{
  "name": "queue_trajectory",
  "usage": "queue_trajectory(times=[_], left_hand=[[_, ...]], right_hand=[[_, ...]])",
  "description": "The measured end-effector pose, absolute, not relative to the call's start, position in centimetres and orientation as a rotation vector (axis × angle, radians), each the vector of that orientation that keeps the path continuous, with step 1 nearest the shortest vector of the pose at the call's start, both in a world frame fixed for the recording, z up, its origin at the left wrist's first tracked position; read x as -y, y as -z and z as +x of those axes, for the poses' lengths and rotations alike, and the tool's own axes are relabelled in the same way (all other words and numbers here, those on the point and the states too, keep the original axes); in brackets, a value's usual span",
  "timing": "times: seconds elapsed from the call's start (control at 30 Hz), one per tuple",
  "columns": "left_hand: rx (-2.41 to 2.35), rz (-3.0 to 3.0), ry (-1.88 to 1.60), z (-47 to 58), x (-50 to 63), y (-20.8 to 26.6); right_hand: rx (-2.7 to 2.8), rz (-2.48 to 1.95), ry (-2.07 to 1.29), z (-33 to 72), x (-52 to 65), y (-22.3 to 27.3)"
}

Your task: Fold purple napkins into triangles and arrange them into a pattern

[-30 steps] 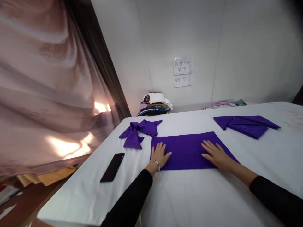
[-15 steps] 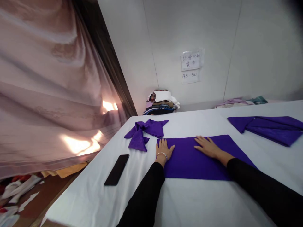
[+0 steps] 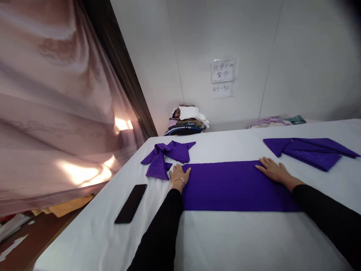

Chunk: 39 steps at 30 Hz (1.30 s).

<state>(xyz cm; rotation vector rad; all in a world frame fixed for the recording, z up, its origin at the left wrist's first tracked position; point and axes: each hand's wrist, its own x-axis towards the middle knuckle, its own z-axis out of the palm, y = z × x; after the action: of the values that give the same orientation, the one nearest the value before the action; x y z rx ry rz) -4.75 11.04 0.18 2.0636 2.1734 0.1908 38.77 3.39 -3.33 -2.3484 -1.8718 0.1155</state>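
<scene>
A purple cloth napkin (image 3: 222, 188), folded into a long flat rectangle, lies across the white table in front of me. My left hand (image 3: 179, 175), with a bracelet at the wrist, rests open at the napkin's left edge, fingers spread and partly on the tablecloth. At the far right corner my right hand (image 3: 272, 170) lies flat on the fabric with its fingers apart. Just beyond my left hand sits a purple napkin folded into a bow-like shape (image 3: 166, 156). Another folded purple napkin (image 3: 310, 150) with pointed ends lies past my right hand.
A black phone (image 3: 131, 203) lies left on the white-covered table (image 3: 237, 241). Stacked clothes (image 3: 187, 120) and more fabric (image 3: 270, 122) are behind the table, below a wall with handwritten paper signs (image 3: 222, 77). A pink curtain (image 3: 50, 113) hangs at the left.
My right hand has slid right along the napkin to its far corner. My left hand has shifted left, off the napkin's surface onto its edge. The view has turned slightly right.
</scene>
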Motion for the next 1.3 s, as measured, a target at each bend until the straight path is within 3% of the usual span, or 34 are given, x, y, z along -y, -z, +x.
queue_trajectory(times=[0.13,0.33,0.67,0.77,0.93,1.07,1.3], left_hand=[[-2.129,2.17,-0.223,-3.8,-8.1,-0.6],[-1.489,2.596,-0.173,0.8,-1.3,0.8],[-1.997,2.379,0.091,-10.2,-2.0,-0.2],[-2.127,2.344,0.072,-9.8,-1.1,-0.7],[-1.696,2.653,-0.097,-2.8,2.2,-0.9],[-1.353,2.718,-0.025,0.3,3.4,-0.4],[-1.718,2.535,0.011,-7.8,1.1,0.4]], right_hand=[[2.01,-2.143,-0.099,31.8,-1.2,1.8],[2.435,-1.518,-0.318,20.5,3.6,1.7],[2.053,-2.217,-0.083,36.7,9.0,3.3],[1.928,-2.354,-0.042,37.2,10.1,3.1],[2.191,-2.022,-0.138,28.0,9.8,1.4],[2.444,-1.662,-0.325,22.4,9.1,0.7],[2.209,-2.018,-0.245,31.3,11.2,1.7]])
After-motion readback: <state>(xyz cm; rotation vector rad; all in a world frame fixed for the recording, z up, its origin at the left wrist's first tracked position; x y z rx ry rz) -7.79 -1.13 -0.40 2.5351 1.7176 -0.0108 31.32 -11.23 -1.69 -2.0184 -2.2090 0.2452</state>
